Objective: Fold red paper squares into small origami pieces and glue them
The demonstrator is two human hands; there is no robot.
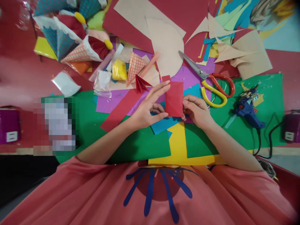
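Note:
Between my two hands a red piece of paper (174, 99) is held up over the coloured sheets. My left hand (152, 104) grips its left side, fingers along the top and thumb at the lower corner. On the right edge, my right hand (196, 109) pinches the paper between thumb and fingers. Left of my left hand lies a red paper strip (118, 111), with a pleated red paper fan (142, 84) near its upper end. A blue paper piece (161, 125) shows beneath my hands.
Scissors (203, 75) with red and yellow handles lie beyond my right hand. A blue hot glue gun (249, 107) with a cord rests on the green sheet (274, 93) at right. Paper cones (82, 51), clay packets (119, 69) and beige offcuts (253, 53) crowd the far side.

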